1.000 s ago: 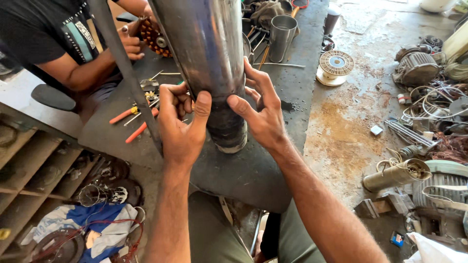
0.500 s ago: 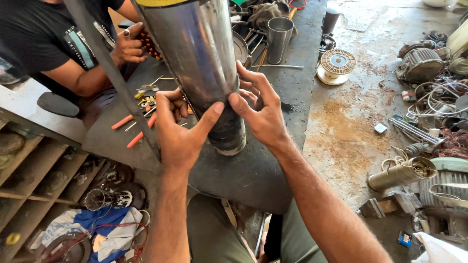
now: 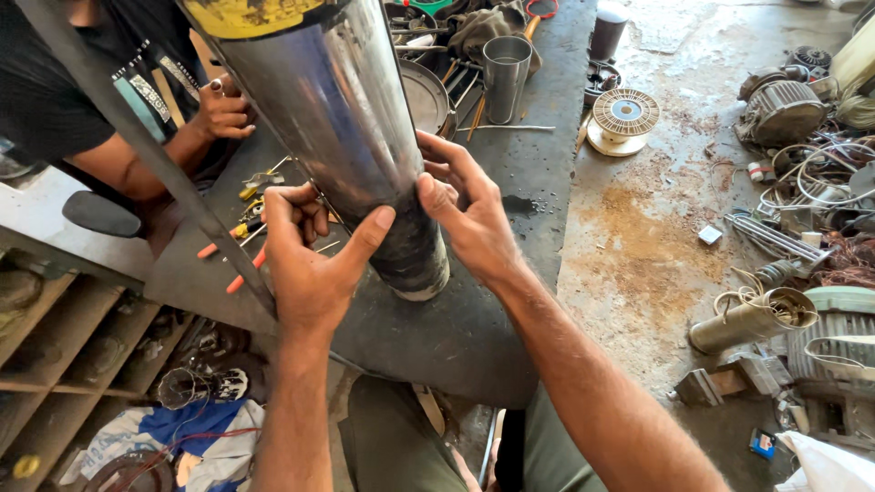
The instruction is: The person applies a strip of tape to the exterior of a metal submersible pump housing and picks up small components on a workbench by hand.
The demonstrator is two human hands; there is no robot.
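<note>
A co-worker's hand (image 3: pixel 221 111) was seen at far left, beside orange-handled tools (image 3: pixel 239 264) on the dark workbench (image 3: pixel 529 173). The steel pump cylinder (image 3: pixel 342 128) was stood upright on that bench, already raised and steadied. It was clasped near its blackened base by the left hand (image 3: pixel 310 264) and right hand (image 3: pixel 465 214), fingers wrapped around it. A yellow label band was visible at its top; a small blue packet (image 3: pixel 762 443) lay on the floor at right.
</note>
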